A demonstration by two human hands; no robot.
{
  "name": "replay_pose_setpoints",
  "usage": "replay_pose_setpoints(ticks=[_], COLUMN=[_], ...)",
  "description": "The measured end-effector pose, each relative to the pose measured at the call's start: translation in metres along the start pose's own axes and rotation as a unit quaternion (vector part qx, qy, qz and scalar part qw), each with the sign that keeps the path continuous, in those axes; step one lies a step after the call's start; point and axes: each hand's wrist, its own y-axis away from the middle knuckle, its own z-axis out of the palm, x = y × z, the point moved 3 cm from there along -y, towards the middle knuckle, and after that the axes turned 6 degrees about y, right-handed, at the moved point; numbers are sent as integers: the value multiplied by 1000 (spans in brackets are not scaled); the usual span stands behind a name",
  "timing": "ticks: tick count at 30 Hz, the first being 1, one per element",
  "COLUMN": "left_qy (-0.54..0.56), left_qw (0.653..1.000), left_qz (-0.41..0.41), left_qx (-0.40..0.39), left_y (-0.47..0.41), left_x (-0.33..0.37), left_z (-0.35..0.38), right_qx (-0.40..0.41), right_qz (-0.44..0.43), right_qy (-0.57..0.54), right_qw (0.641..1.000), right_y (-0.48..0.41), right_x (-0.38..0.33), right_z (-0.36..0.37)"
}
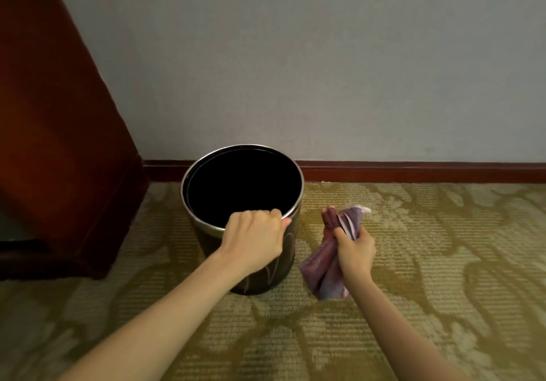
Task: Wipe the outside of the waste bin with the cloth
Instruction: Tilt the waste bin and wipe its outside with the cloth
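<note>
Head view: round dark waste bin with metal rim [204, 174] stands upright on patterned beige carpet [413, 262], near wall skirting and beside a red-brown wooden cabinet [59, 144]. Left hand [254, 237] grips the bin's near rim. Right hand [356, 252] is clenched around bunched purple cloth [320, 271], just right of bin, apart from it.

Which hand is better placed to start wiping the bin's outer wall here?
The right hand. It already holds the bunched purple cloth just beside the waste bin, not yet touching it. The left hand grips the metal rim, probably steadying the bin.
</note>
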Motion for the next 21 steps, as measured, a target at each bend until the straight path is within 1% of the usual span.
replay_pose_setpoints(ticks=[3, 7, 10, 13, 16, 21], left_qy=[-9, -74, -90, -66, -6, 28], left_qw=[1000, 997, 995, 994, 991, 993], left_qz=[-7, 2, -36, -75, -109, -110], left_qx=[3, -5, -19, -32, -77, -35], left_y=[-1, -8, -21, -37, -47, -50], left_x=[8, 14, 18, 28, 32, 19], left_z=[-2, 1, 5, 7, 15, 23], right_qx=[-1, 1, 9, 5, 4, 14], right_qz=[10, 4, 0, 0, -4, 0], right_qy=[9, 18, 25, 25, 33, 27], right_qw=[1000, 1000, 1000, 1000, 999, 1000], right_y=[-1, -4, -5, -3, -2, -4], right_x=[3, 1, -1, -1, 0, -3], right_z=[-1, -3, -4, -4, -8, -16])
